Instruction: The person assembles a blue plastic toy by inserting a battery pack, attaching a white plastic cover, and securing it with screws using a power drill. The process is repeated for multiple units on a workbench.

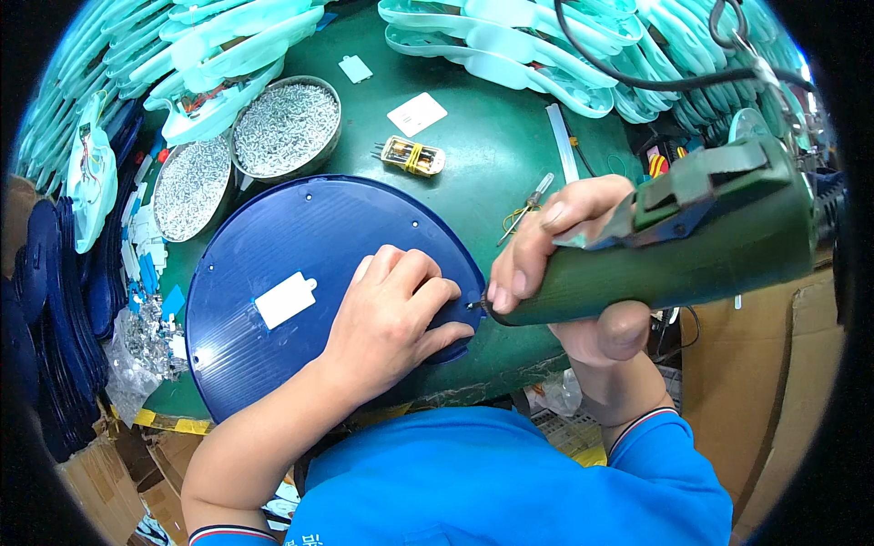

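Observation:
A dark blue rounded panel (346, 214) lies in front of me, with small screws or holes along its rim and a white tag-shaped plate (287, 299) on it. My left hand (387, 314) presses on the panel's right part, fingers bent, thumb reaching toward the edge. In my right hand (569, 246) is a green electric screwdriver (674, 264), tilted almost flat, with fingers wrapped round its body. Its bit meets the panel's right edge just beyond my left fingertips. Whether a screw sits under the bit is too small to tell.
Two metal bowls of small screws (287, 127) stand beyond the panel. A bundle of bits with a yellow band (412, 156), a white card (417, 114) and a small screwdriver (537, 196) lie on the green table (364, 77). Stacked turquoise shells (510, 41) line the back; blue panels (55, 309) stand left.

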Action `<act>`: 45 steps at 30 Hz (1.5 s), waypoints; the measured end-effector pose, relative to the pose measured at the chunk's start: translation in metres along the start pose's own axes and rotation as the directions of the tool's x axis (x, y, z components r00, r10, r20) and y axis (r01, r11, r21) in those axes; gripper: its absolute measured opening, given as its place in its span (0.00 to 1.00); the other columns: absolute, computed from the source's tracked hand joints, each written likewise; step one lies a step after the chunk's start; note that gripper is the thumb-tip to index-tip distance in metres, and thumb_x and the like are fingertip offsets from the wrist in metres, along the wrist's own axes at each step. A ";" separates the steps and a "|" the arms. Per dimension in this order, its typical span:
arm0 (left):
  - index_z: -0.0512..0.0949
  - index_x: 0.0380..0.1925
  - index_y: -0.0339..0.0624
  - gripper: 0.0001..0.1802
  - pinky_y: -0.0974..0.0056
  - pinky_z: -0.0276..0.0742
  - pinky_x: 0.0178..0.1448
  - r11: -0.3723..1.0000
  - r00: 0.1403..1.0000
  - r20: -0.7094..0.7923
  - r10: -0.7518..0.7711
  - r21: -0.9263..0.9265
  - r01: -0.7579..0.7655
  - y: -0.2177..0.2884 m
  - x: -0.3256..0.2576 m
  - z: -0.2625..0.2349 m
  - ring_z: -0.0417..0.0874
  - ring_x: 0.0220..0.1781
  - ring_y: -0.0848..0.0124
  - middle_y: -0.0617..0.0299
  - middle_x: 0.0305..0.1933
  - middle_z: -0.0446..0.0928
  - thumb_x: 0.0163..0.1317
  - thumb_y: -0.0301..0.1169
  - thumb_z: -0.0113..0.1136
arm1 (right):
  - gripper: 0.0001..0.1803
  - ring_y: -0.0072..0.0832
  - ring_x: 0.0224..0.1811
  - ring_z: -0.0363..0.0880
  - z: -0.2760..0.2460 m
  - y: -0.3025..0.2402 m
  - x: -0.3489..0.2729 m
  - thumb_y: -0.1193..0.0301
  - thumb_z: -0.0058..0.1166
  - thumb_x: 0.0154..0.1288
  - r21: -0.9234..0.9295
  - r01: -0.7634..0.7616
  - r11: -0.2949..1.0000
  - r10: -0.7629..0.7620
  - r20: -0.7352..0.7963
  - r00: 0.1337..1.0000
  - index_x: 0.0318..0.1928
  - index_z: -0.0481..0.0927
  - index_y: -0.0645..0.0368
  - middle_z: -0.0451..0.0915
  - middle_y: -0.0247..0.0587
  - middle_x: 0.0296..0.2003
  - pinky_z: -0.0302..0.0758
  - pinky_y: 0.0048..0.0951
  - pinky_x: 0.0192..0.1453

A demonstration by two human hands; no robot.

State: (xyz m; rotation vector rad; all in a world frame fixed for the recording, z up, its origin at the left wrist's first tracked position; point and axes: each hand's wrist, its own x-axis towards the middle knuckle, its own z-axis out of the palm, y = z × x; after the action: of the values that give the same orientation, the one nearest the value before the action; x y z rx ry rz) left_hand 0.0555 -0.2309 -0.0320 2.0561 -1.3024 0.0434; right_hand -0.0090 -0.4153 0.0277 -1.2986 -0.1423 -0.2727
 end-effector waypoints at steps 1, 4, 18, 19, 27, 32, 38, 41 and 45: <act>0.81 0.35 0.47 0.20 0.55 0.72 0.45 1.000 1.000 0.008 0.002 -0.001 -0.002 0.001 0.000 0.000 0.75 0.41 0.57 0.59 0.39 0.75 0.44 0.39 0.78 | 0.46 0.33 0.28 0.81 0.001 0.004 0.000 0.34 0.67 0.55 0.020 -0.008 1.000 0.008 0.004 1.000 0.55 0.68 0.63 0.76 0.43 0.28 0.82 0.34 0.33; 0.80 0.36 0.46 0.19 0.55 0.71 0.47 1.000 1.000 0.019 0.013 0.009 -0.013 0.001 -0.003 -0.002 0.74 0.42 0.58 0.59 0.40 0.74 0.46 0.37 0.77 | 0.45 0.32 0.27 0.81 -0.001 0.014 0.004 0.38 0.69 0.55 0.072 -0.006 0.997 -0.001 0.095 0.996 0.54 0.69 0.64 0.76 0.43 0.27 0.81 0.32 0.32; 0.86 0.34 0.42 0.08 0.53 0.77 0.54 0.481 0.784 -0.383 -0.488 0.632 0.608 -0.171 -0.068 -0.146 0.81 0.47 0.54 0.53 0.37 0.80 0.57 0.34 0.69 | 0.46 0.30 0.26 0.80 0.042 0.031 0.051 0.33 0.46 0.69 0.111 0.111 0.988 -0.128 0.158 0.979 0.61 0.64 0.68 0.76 0.42 0.28 0.81 0.33 0.32; 0.86 0.34 0.42 0.07 0.53 0.77 0.53 0.517 0.804 -0.408 -0.433 0.618 0.592 -0.171 -0.068 -0.145 0.81 0.46 0.54 0.53 0.37 0.80 0.58 0.33 0.68 | 0.46 0.30 0.26 0.80 0.052 0.033 0.053 0.33 0.46 0.70 0.115 0.103 0.988 -0.122 0.170 0.978 0.61 0.64 0.68 0.75 0.42 0.28 0.80 0.33 0.33; 0.86 0.35 0.41 0.05 0.58 0.78 0.47 0.798 0.826 -0.507 -0.246 0.377 0.470 -0.152 -0.098 -0.157 0.84 0.41 0.56 0.55 0.36 0.82 0.60 0.29 0.68 | 0.45 0.29 0.27 0.79 0.120 0.051 0.077 0.33 0.46 0.70 0.096 0.133 0.986 -0.154 0.256 0.954 0.62 0.62 0.66 0.74 0.41 0.29 0.80 0.33 0.36; 0.83 0.31 0.38 0.05 0.64 0.79 0.43 0.864 0.792 -0.382 -0.477 -0.039 0.502 -0.082 -0.130 -0.146 0.83 0.36 0.68 0.60 0.33 0.82 0.56 0.24 0.72 | 0.50 0.32 0.30 0.79 0.166 0.069 0.084 0.28 0.46 0.65 0.099 0.154 0.983 -0.175 0.264 0.949 0.65 0.60 0.62 0.75 0.43 0.33 0.81 0.36 0.40; 0.86 0.32 0.38 0.07 0.66 0.78 0.37 0.774 0.675 -0.383 -0.631 -0.367 0.516 -0.049 -0.172 -0.139 0.82 0.31 0.71 0.60 0.33 0.81 0.53 0.21 0.74 | 0.53 0.34 0.31 0.81 0.219 0.080 0.082 0.25 0.44 0.63 0.178 0.109 0.978 -0.169 0.371 0.913 0.65 0.61 0.64 0.77 0.46 0.33 0.81 0.37 0.38; 0.86 0.33 0.38 0.07 0.66 0.79 0.37 0.786 0.672 -0.409 -0.617 -0.344 0.513 -0.045 -0.183 -0.142 0.82 0.32 0.70 0.59 0.34 0.82 0.53 0.20 0.74 | 0.53 0.35 0.31 0.81 0.231 0.085 0.079 0.25 0.44 0.63 0.169 0.107 0.980 -0.172 0.435 0.884 0.65 0.61 0.64 0.77 0.47 0.33 0.81 0.37 0.38; 0.86 0.33 0.38 0.08 0.66 0.79 0.39 0.806 0.675 -0.441 -0.591 -0.291 0.516 -0.044 -0.191 -0.143 0.82 0.35 0.69 0.59 0.33 0.82 0.53 0.20 0.73 | 0.53 0.35 0.31 0.81 0.236 0.084 0.076 0.25 0.45 0.64 0.152 0.095 0.984 -0.160 0.513 0.843 0.65 0.61 0.64 0.77 0.48 0.33 0.81 0.36 0.39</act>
State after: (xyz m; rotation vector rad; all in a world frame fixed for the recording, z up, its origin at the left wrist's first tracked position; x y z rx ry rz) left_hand 0.0422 0.0111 -0.0181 2.0365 -0.3058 0.2034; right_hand 0.0990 -0.1769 0.0318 -1.2170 -0.7061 -0.0122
